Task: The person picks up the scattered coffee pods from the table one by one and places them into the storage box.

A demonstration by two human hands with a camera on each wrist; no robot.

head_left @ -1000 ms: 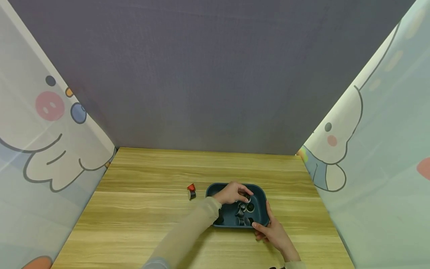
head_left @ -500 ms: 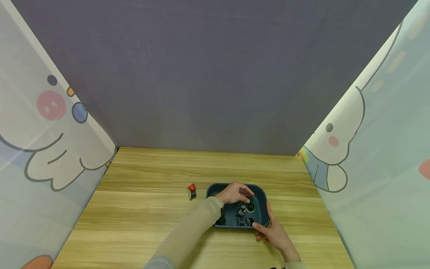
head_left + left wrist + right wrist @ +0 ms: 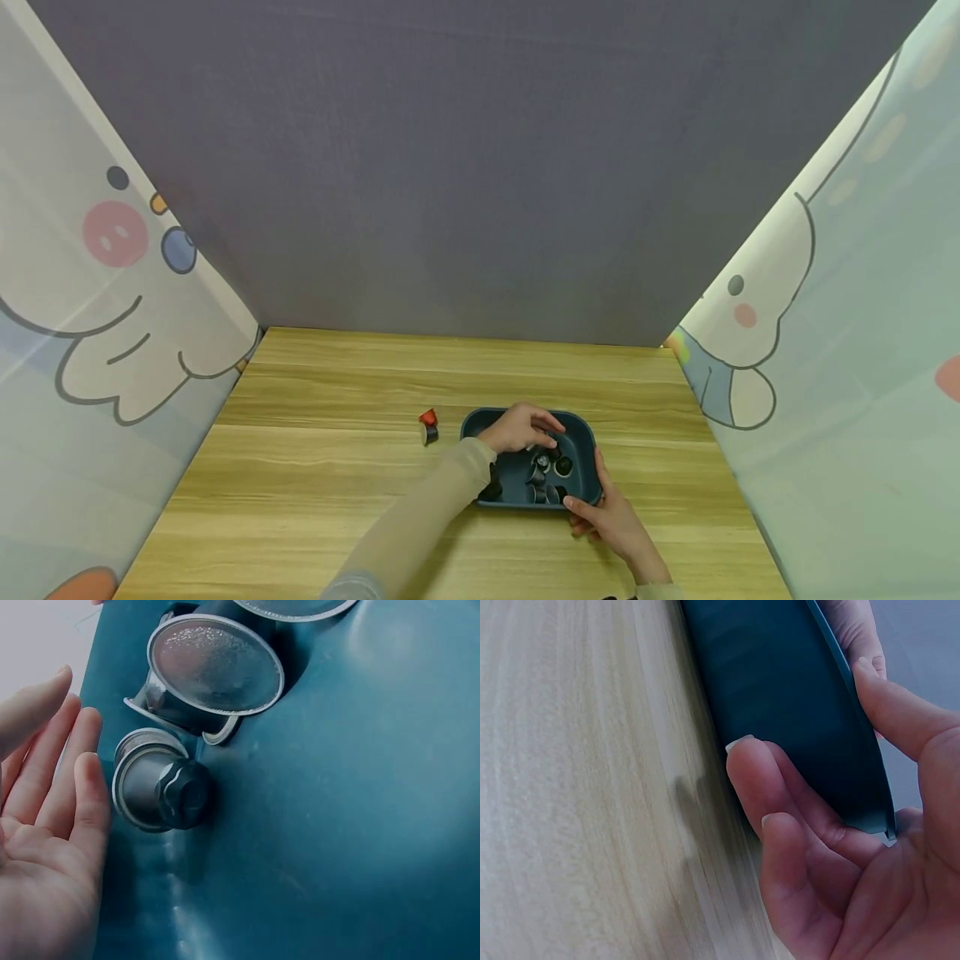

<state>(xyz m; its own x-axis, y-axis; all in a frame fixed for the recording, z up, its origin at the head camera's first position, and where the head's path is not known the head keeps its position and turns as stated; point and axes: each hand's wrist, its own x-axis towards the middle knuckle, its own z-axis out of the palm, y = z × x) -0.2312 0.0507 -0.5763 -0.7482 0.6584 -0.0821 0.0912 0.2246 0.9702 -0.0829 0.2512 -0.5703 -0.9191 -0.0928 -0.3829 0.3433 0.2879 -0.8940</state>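
Observation:
A dark blue tray with coffee capsules in it sits on the table. My left hand reaches over its far left part, thumb and fingers apart above the capsules. In the left wrist view, that hand's relaxed fingers lie beside a small dark capsule, with nothing visible between them. With the thumb on the rim and fingers curled below, my right hand grips the tray's near right corner. A capsule stands right of the left thumb; the left arm and hand hide part of the tray.
A red capsule and a dark capsule lie on the wooden table, left of the tray. A grey wall rises behind, and patterned cloth panels flank both sides.
One capsule near the left thumb has shifted slightly right and nearer to me. The left hand has moved only a little; the right hand keeps its place on the tray.

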